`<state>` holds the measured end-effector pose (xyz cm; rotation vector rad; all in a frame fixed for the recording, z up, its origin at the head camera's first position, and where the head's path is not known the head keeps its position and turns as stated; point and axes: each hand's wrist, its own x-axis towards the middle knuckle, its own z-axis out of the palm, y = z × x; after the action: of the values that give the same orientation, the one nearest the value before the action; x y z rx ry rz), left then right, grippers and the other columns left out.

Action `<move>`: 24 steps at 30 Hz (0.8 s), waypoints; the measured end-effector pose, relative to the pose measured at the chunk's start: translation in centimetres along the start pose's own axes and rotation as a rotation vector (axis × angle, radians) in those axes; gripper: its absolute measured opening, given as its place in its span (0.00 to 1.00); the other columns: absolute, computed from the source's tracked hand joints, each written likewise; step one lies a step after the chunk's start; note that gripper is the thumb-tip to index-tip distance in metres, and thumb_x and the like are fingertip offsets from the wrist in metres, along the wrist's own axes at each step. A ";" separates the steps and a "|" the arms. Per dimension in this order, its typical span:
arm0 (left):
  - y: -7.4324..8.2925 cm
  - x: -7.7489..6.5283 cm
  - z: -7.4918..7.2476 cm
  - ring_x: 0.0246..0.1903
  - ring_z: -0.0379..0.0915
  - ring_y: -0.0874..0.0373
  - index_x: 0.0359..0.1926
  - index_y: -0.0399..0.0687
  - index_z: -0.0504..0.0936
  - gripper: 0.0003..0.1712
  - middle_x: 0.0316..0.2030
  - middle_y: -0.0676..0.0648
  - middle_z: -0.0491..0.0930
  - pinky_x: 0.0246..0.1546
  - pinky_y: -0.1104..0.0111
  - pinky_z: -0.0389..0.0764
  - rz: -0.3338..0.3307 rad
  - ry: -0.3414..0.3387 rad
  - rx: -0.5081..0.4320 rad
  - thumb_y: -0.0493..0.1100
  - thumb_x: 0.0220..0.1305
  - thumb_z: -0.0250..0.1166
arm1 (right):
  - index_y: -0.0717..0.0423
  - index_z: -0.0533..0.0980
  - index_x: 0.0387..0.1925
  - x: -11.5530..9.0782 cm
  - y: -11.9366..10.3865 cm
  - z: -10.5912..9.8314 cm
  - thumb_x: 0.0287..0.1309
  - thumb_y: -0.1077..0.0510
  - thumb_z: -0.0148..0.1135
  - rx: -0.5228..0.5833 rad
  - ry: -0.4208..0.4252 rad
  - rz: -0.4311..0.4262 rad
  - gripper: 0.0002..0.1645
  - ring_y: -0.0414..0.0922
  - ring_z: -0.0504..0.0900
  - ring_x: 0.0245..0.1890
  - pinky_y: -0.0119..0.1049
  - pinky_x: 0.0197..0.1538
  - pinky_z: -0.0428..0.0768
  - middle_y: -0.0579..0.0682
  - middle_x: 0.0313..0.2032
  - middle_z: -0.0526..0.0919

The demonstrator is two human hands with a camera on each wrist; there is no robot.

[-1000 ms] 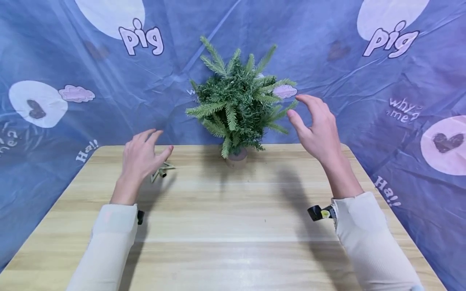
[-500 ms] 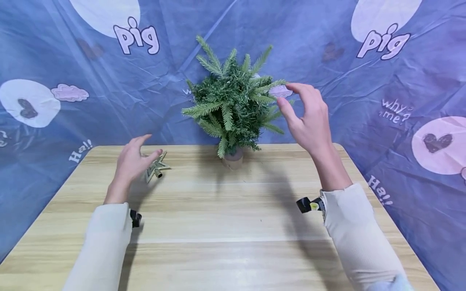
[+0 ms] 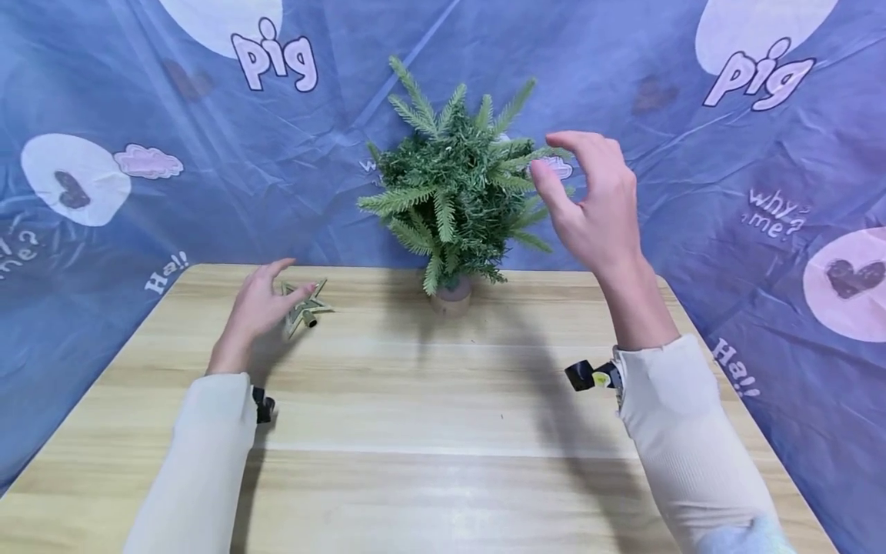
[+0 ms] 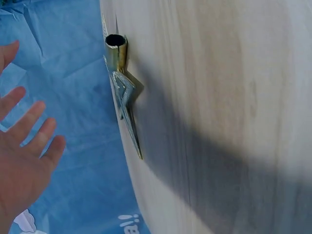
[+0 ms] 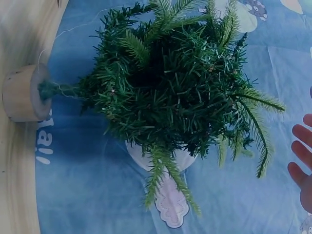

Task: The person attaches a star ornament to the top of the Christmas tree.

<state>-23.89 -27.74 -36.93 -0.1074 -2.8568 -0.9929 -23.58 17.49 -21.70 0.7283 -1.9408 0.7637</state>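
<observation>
At the far edge of the table [image 3: 415, 400], midway along, an artificial green tree [image 3: 453, 200] stands upright on a round wooden base [image 3: 451, 302]. Left of it, well apart, a gold star [image 4: 126, 85] with a hollow socket [image 4: 116, 52] lies on the tabletop near the far edge.

Left hand [image 3: 259, 304]: above the table beside the star, thumb apart from the fingers, digits spread, nothing held. Head view: thumb overlaps the star; left wrist view: gap between the two.

Right hand [image 3: 601, 204]: raised at the tree's right side, thumb and fingers spread apart, nothing held. Right wrist view: fingers clear of the branch tips.

Both forearms in pale sleeves; a small black camera at each wrist. Backdrop: blue cloth [image 3: 332, 192] printed with "pig", hearts and clouds.
</observation>
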 end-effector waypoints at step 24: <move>-2.3 -0.2 0.4 0.71 0.49 0.27 0.78 0.38 0.55 0.52 0.75 0.29 0.52 0.67 0.34 0.52 -0.064 -0.118 -0.077 0.56 0.64 0.70 | 0.57 0.77 0.62 2.3 -1.1 1.8 0.70 0.42 0.59 -0.141 -0.341 0.194 0.29 0.52 0.69 0.65 0.49 0.67 0.66 0.54 0.62 0.79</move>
<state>-24.00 -29.29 -38.64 -0.0843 -2.9455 -1.1468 -24.71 15.05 -20.15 0.6203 -2.3757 0.6395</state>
